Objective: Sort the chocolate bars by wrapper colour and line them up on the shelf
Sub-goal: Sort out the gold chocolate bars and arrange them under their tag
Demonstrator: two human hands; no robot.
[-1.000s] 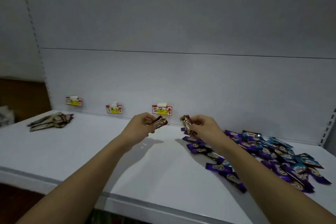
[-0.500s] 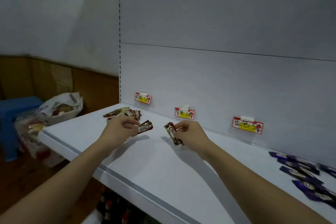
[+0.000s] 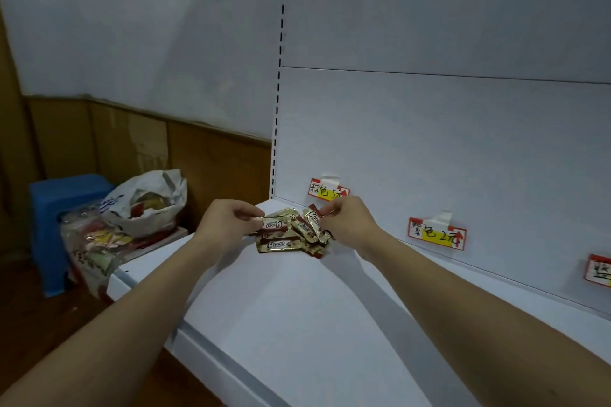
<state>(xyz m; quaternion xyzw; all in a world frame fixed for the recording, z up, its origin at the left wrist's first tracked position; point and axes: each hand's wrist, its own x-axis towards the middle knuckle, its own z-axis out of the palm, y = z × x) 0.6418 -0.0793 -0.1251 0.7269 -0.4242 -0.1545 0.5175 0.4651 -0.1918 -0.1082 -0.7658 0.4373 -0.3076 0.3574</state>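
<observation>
1. Both hands are at the brown pile in the shelf's far left corner. Left hand [image 3: 228, 220] pinches one brown bar [image 3: 277, 225] by its end, holding it over the pile [image 3: 292, 239].
2. Right hand [image 3: 347, 220] pinches a second brown bar [image 3: 313, 220], tilted, its lower end among the heaped wrappers.
3. That pile lies loose and overlapping on the shelf [image 3: 297, 324], just below the leftmost tag [image 3: 328, 190]; it is a heap, not a row.
4. Two more tags [image 3: 437, 234] sit further right on the back panel, with no bars under them in view.
5. Judgement: brown is being gathered, so sorting looks under way, but lining up has not begun. No other colours show here, so how many bars remain unsorted cannot be told.
6. Beyond the shelf end stand a plastic bag [image 3: 148, 201] and a blue stool [image 3: 59, 208].
</observation>
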